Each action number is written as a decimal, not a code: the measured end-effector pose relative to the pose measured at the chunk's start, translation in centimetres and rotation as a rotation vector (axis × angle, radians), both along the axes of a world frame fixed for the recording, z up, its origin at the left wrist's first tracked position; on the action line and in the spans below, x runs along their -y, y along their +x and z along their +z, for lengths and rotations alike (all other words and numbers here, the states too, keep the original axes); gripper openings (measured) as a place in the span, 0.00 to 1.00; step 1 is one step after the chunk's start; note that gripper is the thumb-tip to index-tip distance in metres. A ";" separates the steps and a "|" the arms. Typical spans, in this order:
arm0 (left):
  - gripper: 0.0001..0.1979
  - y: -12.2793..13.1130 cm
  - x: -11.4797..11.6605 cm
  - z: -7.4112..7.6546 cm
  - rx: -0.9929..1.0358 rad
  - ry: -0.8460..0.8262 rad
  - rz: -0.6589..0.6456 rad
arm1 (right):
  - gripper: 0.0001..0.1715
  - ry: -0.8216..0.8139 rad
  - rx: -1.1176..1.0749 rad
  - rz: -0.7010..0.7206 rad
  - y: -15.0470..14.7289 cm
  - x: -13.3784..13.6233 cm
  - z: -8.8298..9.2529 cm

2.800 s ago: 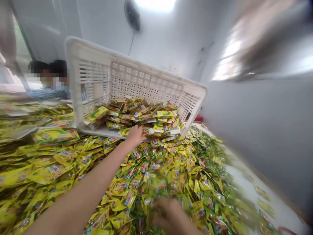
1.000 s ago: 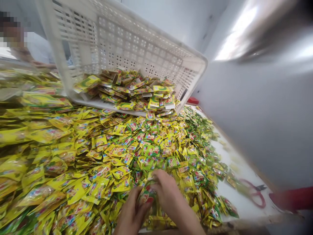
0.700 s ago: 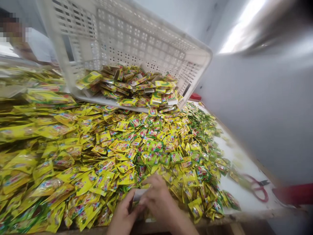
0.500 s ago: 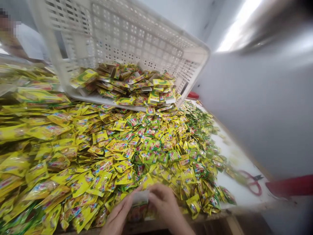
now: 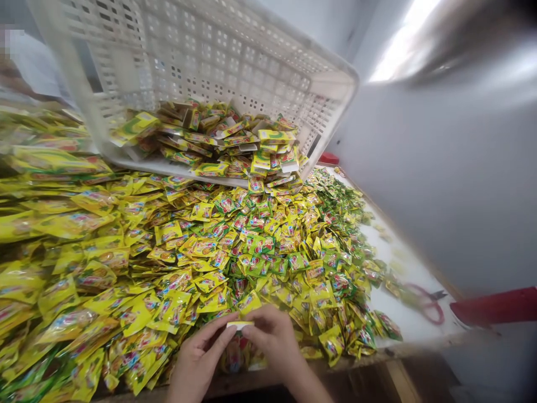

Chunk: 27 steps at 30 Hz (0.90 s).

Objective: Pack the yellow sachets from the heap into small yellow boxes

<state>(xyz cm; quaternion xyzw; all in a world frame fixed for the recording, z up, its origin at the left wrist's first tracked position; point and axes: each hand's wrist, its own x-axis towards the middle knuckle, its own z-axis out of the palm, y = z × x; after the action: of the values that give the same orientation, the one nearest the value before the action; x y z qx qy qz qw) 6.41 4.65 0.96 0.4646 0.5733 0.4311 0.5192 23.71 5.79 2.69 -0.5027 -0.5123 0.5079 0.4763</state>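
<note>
At the table's near edge, both my hands grip one small carton [image 5: 240,325]; a white flap and a yellow strip of it show between my thumbs. My left hand [image 5: 200,354] is closed on its left side, thumb pressed to the flap. On the right side my right hand [image 5: 272,341] pinches it in the same way. The carton's lower part is mostly hidden. All round my hands lies a heap of small yellow and green packets [image 5: 260,246]. Behind the heap a white plastic crate [image 5: 188,84] lies tipped on its side, with several small cartons [image 5: 226,137] spilling from its mouth.
Red-handled scissors [image 5: 430,308] lie on the white tabletop [image 5: 403,268] at the right. Beside them is a red cylindrical object [image 5: 495,308]. A small red item [image 5: 329,158] sits behind the heap. At the far left, part of a person in white [image 5: 37,61] shows.
My thumbs have come together on the carton's flap, which now lies folded down with a yellow edge showing. My hands have risen slightly. The view has shifted a little.
</note>
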 end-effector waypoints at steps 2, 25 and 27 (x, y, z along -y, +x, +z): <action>0.17 0.1 -0.3 0.3 -0.013 0.039 -0.018 | 0.15 -0.087 -0.056 -0.002 -0.2 -0.1 -0.4; 0.12 -4.1 2.6 0.8 -0.339 0.324 -0.083 | 0.12 0.372 0.421 -0.004 5.0 -0.7 1.3; 0.15 -6.8 4.2 1.8 -0.353 0.234 0.049 | 0.12 0.357 0.490 0.041 5.1 -2.2 1.6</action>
<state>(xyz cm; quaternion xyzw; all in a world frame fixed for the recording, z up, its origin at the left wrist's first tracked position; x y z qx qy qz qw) -0.42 0.47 2.81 0.5760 0.6124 0.4192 0.3427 28.83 8.01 4.25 -0.5082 -0.7032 0.2827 0.4090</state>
